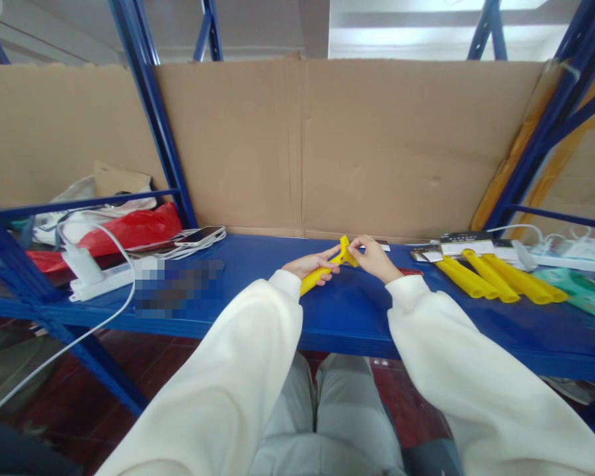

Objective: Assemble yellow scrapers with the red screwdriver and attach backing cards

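Note:
Above the blue shelf (258, 264), my left hand (315, 266) is wrapped round the yellow handle of a tool (310, 283), whose wider forked head points up and away. My right hand (374, 256) is closed at that head, thumb and fingers pinched together beside it. Whatever sits between those fingertips is too small to make out. Several yellow handles (500, 277) lie side by side on the shelf to the right, with dark and white card pieces at their far ends. A small red item (410, 272) lies just behind my right wrist.
A power strip (104, 281) with a white plug and cable is at the left, beside a phone (203, 236) and red bag (133, 231). A green packet (578, 291) lies far right. Cardboard (377, 145) stands behind; blue posts flank it.

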`<act>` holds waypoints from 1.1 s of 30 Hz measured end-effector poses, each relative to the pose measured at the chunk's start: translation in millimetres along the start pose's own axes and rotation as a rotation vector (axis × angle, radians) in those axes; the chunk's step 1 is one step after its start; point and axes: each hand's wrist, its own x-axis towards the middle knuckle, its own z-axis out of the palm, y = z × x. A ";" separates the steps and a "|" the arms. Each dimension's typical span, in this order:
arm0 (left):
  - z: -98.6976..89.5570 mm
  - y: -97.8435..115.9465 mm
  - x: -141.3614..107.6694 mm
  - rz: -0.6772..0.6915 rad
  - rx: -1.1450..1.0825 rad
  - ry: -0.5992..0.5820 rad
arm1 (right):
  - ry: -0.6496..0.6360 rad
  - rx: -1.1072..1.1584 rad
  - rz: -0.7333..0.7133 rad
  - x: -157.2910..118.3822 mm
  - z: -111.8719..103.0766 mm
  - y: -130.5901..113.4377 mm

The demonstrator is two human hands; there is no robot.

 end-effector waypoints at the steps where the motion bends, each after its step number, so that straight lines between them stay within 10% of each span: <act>1: -0.8 -0.3 0.2 0.004 -0.002 -0.006 | 0.001 0.007 0.004 0.1 -0.1 -0.4; 33: 4.9 4.3 -3.9 0.068 0.007 -0.055 | 0.112 0.234 0.279 0.7 2.9 4.0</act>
